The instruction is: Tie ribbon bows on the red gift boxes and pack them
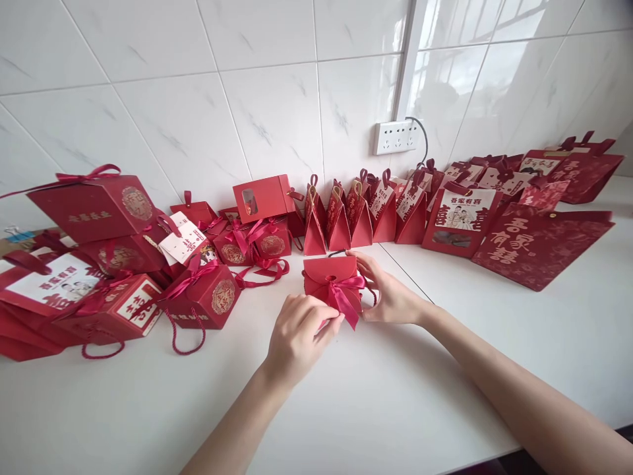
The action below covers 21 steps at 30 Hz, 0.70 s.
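A small red gift box [324, 269] stands on the white tabletop in front of me, tied with a shiny red ribbon bow [349, 297]. My left hand [297, 333] is closed at the box's front left, thumb and forefinger pinching the ribbon's lower end. From the other side my right hand [393, 290] steadies the box, fingers at its back top edge and thumb low on its right side. A dark red twisted cord handle shows between the box and my right palm. The lower left of the box is hidden behind my left hand.
Stacked red gift boxes [198, 303] with ribbons and cords crowd the left. A row of triangular red boxes [339, 218] lines the back wall, with larger red gift bags [544, 244] to the right. A power strip [397, 137] is mounted on the tiled wall.
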Each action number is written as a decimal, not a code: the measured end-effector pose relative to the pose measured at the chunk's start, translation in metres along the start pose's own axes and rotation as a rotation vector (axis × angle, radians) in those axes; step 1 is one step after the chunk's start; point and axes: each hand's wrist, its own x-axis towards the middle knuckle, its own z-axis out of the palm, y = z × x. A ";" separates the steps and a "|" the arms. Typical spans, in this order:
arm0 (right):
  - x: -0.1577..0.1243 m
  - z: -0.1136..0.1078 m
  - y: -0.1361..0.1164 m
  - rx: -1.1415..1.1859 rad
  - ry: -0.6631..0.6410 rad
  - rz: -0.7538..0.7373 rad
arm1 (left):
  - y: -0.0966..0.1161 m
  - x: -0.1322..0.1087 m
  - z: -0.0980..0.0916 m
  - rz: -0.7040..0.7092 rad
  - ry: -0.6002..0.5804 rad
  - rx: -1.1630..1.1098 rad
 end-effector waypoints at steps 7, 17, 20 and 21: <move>0.000 -0.001 0.000 -0.018 0.000 0.002 | 0.000 0.003 -0.004 -0.008 -0.018 0.034; 0.000 -0.001 -0.001 -0.014 -0.002 0.008 | 0.000 0.003 -0.004 -0.003 -0.009 0.024; 0.000 -0.001 -0.002 -0.014 0.000 0.011 | 0.000 0.002 -0.004 0.000 -0.011 0.019; 0.000 -0.001 -0.002 -0.015 0.002 0.011 | 0.000 0.002 -0.003 -0.008 -0.007 0.012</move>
